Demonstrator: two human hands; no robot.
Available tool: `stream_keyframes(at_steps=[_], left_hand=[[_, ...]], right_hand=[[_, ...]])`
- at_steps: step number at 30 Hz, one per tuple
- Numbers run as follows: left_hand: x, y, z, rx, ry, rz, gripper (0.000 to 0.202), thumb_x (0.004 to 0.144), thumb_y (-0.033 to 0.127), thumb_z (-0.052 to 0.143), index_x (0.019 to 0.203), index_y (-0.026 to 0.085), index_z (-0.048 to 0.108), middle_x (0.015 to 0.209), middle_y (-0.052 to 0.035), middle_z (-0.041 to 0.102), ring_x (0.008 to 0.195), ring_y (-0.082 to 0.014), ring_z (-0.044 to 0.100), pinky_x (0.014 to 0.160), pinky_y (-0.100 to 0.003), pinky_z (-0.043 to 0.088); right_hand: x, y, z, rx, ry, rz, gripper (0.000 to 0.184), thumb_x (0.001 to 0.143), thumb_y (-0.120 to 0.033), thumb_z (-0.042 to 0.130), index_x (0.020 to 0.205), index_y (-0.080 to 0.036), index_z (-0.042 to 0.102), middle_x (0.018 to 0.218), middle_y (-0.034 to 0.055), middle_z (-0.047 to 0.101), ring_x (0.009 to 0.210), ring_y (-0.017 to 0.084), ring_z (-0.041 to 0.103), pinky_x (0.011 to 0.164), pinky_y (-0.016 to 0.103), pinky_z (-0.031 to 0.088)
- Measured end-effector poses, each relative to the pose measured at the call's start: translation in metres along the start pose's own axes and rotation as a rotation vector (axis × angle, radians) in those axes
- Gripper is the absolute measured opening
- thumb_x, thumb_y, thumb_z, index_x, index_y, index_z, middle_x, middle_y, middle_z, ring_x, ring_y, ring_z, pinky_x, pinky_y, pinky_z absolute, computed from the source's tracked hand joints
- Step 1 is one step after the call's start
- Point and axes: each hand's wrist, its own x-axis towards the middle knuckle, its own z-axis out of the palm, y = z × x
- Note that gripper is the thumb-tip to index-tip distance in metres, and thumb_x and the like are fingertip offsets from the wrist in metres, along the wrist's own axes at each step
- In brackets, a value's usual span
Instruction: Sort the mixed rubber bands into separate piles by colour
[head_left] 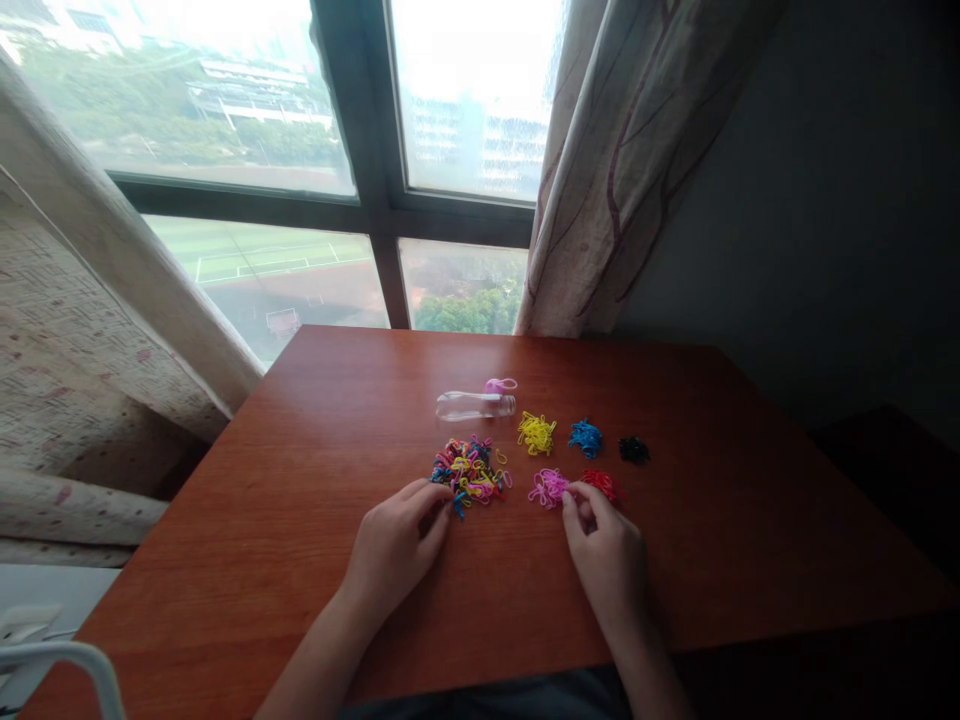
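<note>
The left hand (394,540) has thumb and forefinger nearly together at the seven-o'clock edge of the mixed pile of loops (472,470); whether they pinch one, I cannot tell. The right hand (606,548) has its fingertips close together at the four-o'clock edge of the pink pile (548,487), its hold equally unclear; that pile lies at about three o'clock from the mixed one. Gentle pinches, one loop each, should limit snagging; fingers should avoid dragging the red pile (604,484).

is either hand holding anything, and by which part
Cannot tell: the left hand is at the mixed pile, the right hand at the pink pile; any pinched piece is too small to see.
</note>
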Motion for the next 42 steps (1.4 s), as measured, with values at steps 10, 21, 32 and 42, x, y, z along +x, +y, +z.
stream_keyframes(at_steps=[10,21,32,42], left_hand=[[0.001,0.001,0.0,0.015,0.007,0.011,0.017,0.091,0.027,0.051,0.095,0.024,0.067,0.09,-0.0015,0.07,0.078,-0.0159,0.065,0.065,-0.024,0.047],[0.002,0.004,-0.002,0.009,0.013,0.001,0.016,0.091,0.026,0.053,0.096,0.024,0.067,0.091,-0.0016,0.071,0.078,-0.0162,0.066,0.067,-0.024,0.048],[0.0,-0.001,0.001,-0.027,0.092,-0.053,0.016,0.091,0.025,0.053,0.102,0.024,0.064,0.087,0.0001,0.069,0.069,-0.0131,0.062,0.066,-0.024,0.048],[0.001,0.0,0.001,0.025,0.05,-0.028,0.024,0.091,0.025,0.052,0.111,0.026,0.064,0.086,0.0001,0.069,0.073,-0.0145,0.064,0.066,-0.024,0.048]], right_hand=[[-0.012,-0.019,0.004,0.105,-0.038,-0.061,0.026,0.095,-0.032,0.047,0.092,-0.019,0.07,0.078,0.0055,0.073,0.064,0.017,0.068,0.062,0.024,0.046],[-0.024,-0.049,0.021,0.153,-0.292,-0.216,0.02,0.092,-0.018,0.047,0.088,-0.022,0.066,0.073,0.001,0.069,0.067,0.015,0.065,0.065,0.022,0.041],[-0.024,-0.051,0.016,0.141,-0.296,-0.251,0.018,0.09,-0.016,0.049,0.084,-0.022,0.065,0.072,-0.0001,0.068,0.066,0.015,0.064,0.063,0.023,0.039],[-0.022,-0.051,0.015,0.139,-0.305,-0.254,0.018,0.09,-0.015,0.049,0.084,-0.022,0.065,0.073,-0.0005,0.069,0.067,0.015,0.064,0.064,0.023,0.039]])
